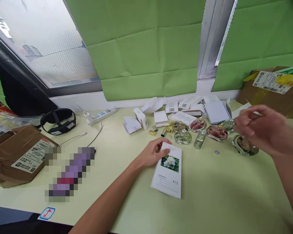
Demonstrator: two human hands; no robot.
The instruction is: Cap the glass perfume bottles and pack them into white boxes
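Bottles (211,131) of glass crowd the far right of my pale green tabletop (210,201), with small gold caps (152,132) and opened white cartons (195,109) just behind them. My left hand (152,152) lies flat with fingers loosely spread on the top left corner of a white box (168,170) that lies on the tabletop near the middle; it presses rather than grips. My right hand (263,128) hovers above the right end of the bottles, fingers curled and half parted; it is blurred, and I cannot tell whether it holds anything small. As I judge it, the risk sits there: that hand hangs just over a round bottle (244,145) beside it, and a careless sweep could knock one bottle into the next or send a loose cap rolling. The box under my left hand could also skid on the smooth surface if I push sideways. The box carries a picture of a white flower on green and some small print I cannot read. A brown parcel (17,156) at the near left and another parcel (271,87) at the far right bear shipping labels with barcodes, too small to make out. A blue and white sticker (47,213) at the near edge shows a red mark.
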